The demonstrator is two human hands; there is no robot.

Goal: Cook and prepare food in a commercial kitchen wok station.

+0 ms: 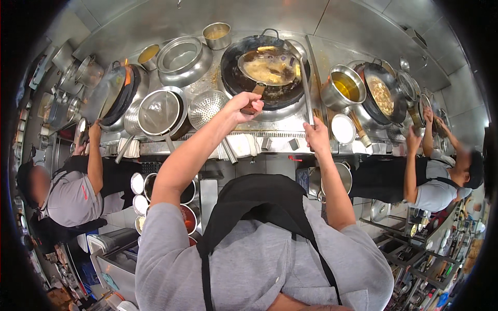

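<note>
My left hand is closed round the wooden handle of a wide round strainer. The strainer sits inside a large black wok, in foaming golden oil with pale yellow and dark purple pieces of food. To its right, my right hand grips the lower end of a long-handled wok ladle. The ladle's metal handle runs up along the wok's right side, and its head rests near the far rim; the exact shape of the head is hard to make out.
Left of the wok lie a perforated skimmer, a mesh strainer and a steel bowl. On the right stand a pot of yellow oil, a white bowl and a bamboo brush. Co-workers handle woks at both sides.
</note>
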